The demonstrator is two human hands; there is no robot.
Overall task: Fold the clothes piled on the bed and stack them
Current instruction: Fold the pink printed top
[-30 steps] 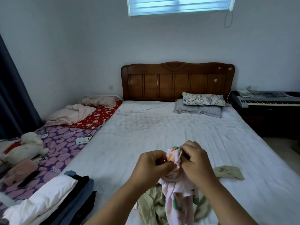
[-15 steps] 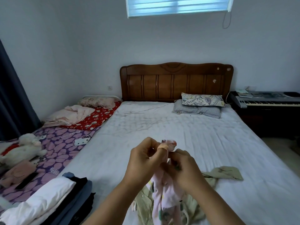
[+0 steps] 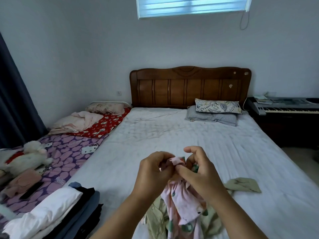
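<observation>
Already a folded stack of white, grey and dark clothes (image 3: 57, 211) sits at the white-sheeted bed's (image 3: 172, 135) near-left corner, while left hand (image 3: 152, 171) and right hand (image 3: 201, 173) pinch the pink printed garment (image 3: 183, 204) above the unfolded olive shirt (image 3: 241, 184).

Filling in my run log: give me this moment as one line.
phase: finding edge | left hand: pinches pink garment | right hand: pinches same | beneath: olive garment | folded stack: bed's near-left

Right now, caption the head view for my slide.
Both hands, left hand and right hand, pinch a pink printed garment above an olive shirt on the white bed.
</observation>
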